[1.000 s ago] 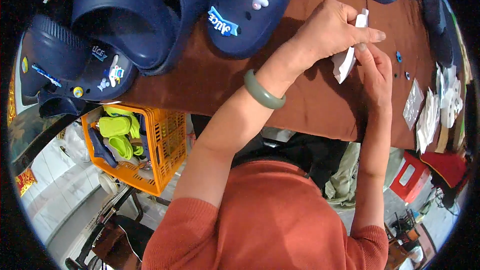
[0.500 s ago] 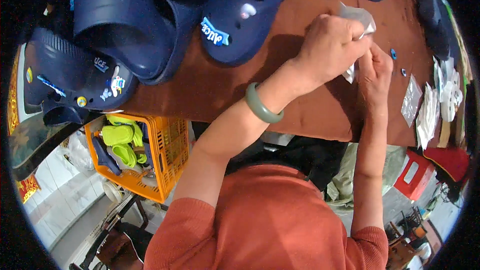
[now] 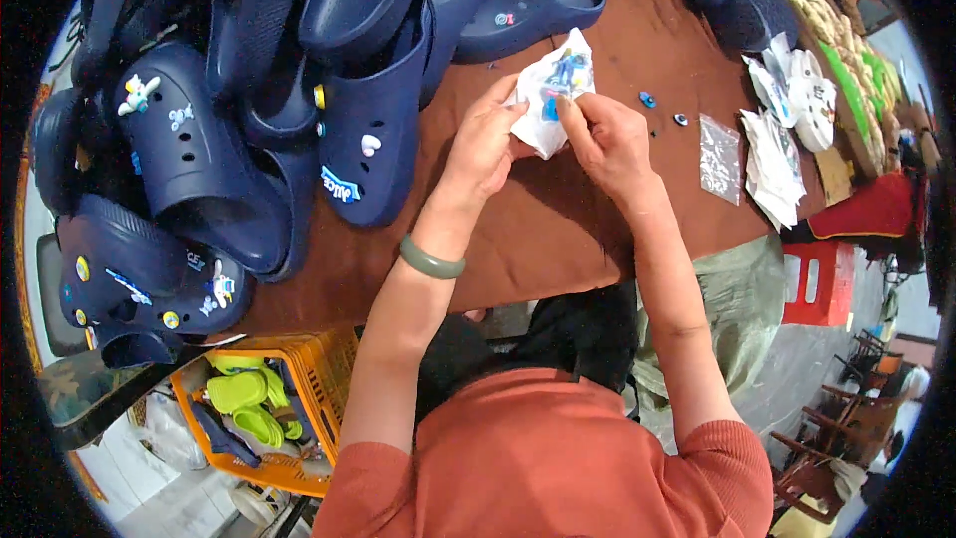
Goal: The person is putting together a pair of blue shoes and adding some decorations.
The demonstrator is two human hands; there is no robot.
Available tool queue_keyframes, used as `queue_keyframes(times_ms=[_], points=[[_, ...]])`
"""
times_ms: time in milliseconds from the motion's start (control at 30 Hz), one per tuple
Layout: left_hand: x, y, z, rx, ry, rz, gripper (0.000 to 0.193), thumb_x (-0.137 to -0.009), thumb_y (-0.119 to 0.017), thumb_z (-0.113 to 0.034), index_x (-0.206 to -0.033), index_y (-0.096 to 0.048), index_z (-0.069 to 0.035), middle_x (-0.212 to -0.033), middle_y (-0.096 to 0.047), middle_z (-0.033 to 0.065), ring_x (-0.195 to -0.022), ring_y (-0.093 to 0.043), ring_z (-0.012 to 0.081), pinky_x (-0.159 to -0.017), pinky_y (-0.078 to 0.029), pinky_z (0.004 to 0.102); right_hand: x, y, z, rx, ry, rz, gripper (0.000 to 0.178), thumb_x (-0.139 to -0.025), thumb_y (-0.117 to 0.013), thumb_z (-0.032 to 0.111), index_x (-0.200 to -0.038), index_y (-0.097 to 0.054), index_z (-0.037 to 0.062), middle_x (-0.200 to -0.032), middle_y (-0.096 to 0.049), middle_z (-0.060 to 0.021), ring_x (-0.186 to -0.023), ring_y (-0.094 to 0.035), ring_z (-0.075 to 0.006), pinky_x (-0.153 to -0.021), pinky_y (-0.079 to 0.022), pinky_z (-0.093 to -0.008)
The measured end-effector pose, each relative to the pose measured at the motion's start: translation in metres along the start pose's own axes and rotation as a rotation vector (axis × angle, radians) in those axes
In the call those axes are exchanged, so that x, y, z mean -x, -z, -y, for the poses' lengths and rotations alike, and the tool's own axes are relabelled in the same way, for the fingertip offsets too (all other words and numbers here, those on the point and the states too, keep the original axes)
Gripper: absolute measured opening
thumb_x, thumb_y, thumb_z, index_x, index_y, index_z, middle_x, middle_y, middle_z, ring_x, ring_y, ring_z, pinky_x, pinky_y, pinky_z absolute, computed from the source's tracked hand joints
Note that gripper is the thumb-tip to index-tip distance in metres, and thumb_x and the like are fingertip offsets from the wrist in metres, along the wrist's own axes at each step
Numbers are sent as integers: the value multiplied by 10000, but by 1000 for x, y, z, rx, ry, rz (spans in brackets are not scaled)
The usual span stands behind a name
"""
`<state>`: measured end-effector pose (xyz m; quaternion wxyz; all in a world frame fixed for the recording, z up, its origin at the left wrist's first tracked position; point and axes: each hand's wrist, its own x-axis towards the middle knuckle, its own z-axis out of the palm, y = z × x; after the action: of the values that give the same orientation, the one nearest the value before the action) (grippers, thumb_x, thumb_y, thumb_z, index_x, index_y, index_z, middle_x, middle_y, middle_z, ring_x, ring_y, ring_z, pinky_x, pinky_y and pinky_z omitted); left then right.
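Observation:
My left hand [image 3: 483, 144], with a green bangle [image 3: 432, 259] on its wrist, grips the left edge of a small white plastic packet [image 3: 543, 75] between thumb and fingers. Small colourful shoe charms [image 3: 568, 73], blue, yellow and pink, show at the packet. On its right side my right hand [image 3: 615, 144] is closed in a pinch at a small blue piece [image 3: 551, 110]; whether that piece is inside the packet or out of it I cannot tell. To the left stands a navy clog [image 3: 368, 139] with charms fixed on it.
Navy clogs [image 3: 189, 149] are heaped at the left of the brown-covered table [image 3: 528, 239]. At the right lie loose charms [image 3: 648, 100], a clear bag [image 3: 719, 159], white packets [image 3: 772, 169] and a white clog-shaped piece [image 3: 814, 100]. An orange crate [image 3: 319, 379] holds green clogs [image 3: 239, 392].
The view has shifted, so the table's things sit elsewhere in the picture. My hands have drawn apart, and the packet, crumpled between them before, now faces me with its charms showing.

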<state>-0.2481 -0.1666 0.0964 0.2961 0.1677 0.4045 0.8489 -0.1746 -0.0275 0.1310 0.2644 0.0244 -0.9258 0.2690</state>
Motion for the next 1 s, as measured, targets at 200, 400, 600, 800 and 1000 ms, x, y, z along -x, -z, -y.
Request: queue_keyframes(times_ms=[200,400,600,800,1000], points=[[-8,7,14,399,183,98,417,-889,-425,-74,-1300,-371,-20,-1245,-489,174,-1097,-523,362,-795,-501,559,-17,14,-43,-358,-248,-298,177,-888,-540,178,-930,-597,15,-881,-601,-55,-814,-556,-168,-697,-437,-302],[-9,-1,15,514,311,101,418,-910,-370,-153,-1309,-353,-33,-1276,-462,184,-1137,-486,384,-829,-455,613,-13,33,-37,-897,-584,-70,172,-868,-594,142,-916,-612,-22,-797,-599,-5,-697,-521,-54,-627,-423,-205],[-45,-27,27,593,431,150,429,-914,-362,-196,-1324,-342,-71,-1309,-443,161,-1155,-472,386,-876,-369,671,-20,45,-75,-559,-337,-335,128,-869,-572,118,-866,-572,-9,-741,-563,8,-676,-488,-56,-615,-418,-215],[-70,-48,43,560,351,275,440,-890,-476,-195,-1312,-383,-107,-1293,-476,125,-1170,-474,347,-895,-356,657,-20,76,-78,-98,-51,-463,143,-896,-553,150,-902,-540,8,-717,-531,-32,-682,-492,-84,-617,-422,-244],[-80,-49,66,518,263,243,432,-885,-521,-180,-1292,-403,-98,-1276,-486,137,-1145,-491,351,-837,-403,666,-28,95,-84,-525,-308,-116,196,-899,-558,182,-964,-580,-3,-795,-603,-1,-718,-522,-56,-626,-431,-227]])
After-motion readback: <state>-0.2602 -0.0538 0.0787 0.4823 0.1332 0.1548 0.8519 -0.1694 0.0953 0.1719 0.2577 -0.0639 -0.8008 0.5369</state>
